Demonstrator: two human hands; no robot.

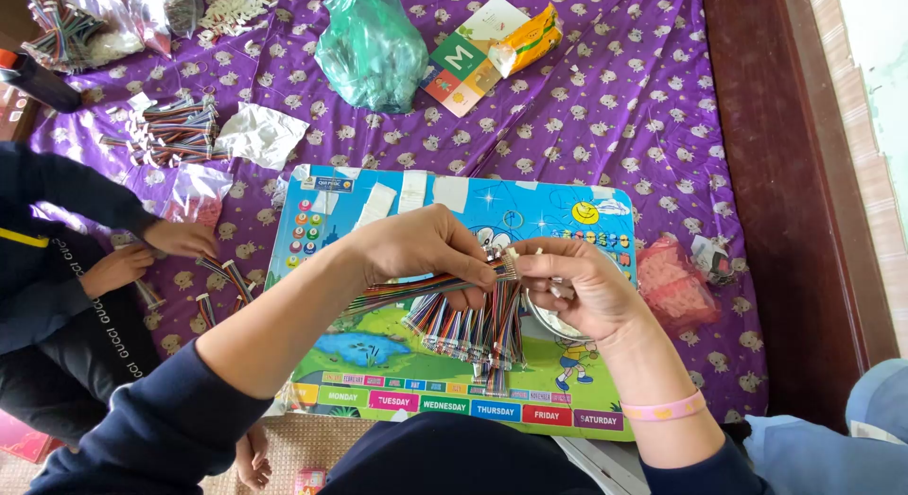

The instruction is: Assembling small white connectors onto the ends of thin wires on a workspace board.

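- The left hand (426,244) is pinching a flat multicoloured ribbon cable (416,289), its fingers pressed together on the cable near the connector end (504,265).
- The cable's long axis is running from about 8 o'clock up to 2 o'clock, ending right at the fingertips of both hands.
- The right hand (582,287) is meeting that end from the 3 o'clock side, thumb and forefinger closing on the connector; the two hands are almost touching there.
- A bundle of similar cables (473,330) is hanging just below the hands, at 6 o'clock, over a colourful picture board (378,363).
- The board is lying on a purple patterned cloth (643,107).
- Another person's hands (156,254) are working on cables at 9 o'clock, well apart.
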